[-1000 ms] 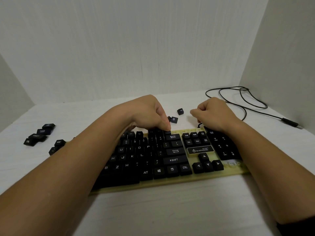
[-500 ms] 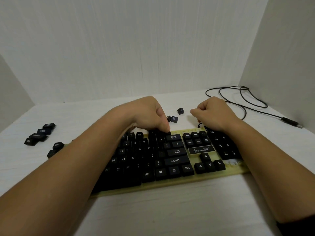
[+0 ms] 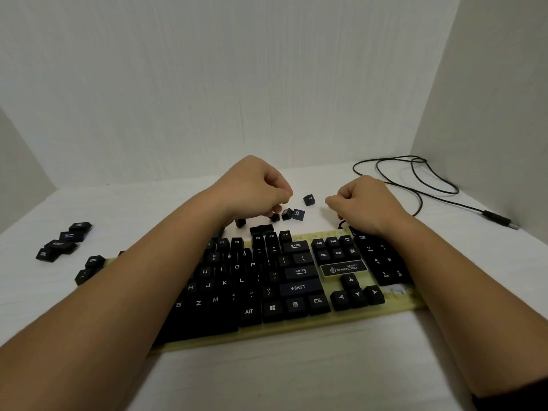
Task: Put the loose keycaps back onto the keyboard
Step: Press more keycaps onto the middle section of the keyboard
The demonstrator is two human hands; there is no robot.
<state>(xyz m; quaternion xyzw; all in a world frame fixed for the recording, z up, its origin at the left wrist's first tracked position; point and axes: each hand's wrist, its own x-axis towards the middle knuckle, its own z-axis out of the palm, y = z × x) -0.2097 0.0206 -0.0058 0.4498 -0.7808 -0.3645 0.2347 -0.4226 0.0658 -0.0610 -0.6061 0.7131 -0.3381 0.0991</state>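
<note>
White bench point(image 3: 281, 378), enclosed by pale walls, is occupied at centre by a keyboard point(image 3: 296, 329) with a yellowed base and black keys. Black cable point(image 3: 415, 185) is coiled at the far right. Left hand point(image 3: 252, 188) is held over the small loose keycaps point(image 3: 292, 214) just beyond the function row, its grip curled together; whether a cap is pinched cannot be told. Right hand point(image 3: 364, 200) is set at the numeric pad's far edge, its grip closed in a fist on nothing visible. Larger loose keycaps point(image 3: 63, 241) are grouped at the left, apart from the keyboard.
</note>
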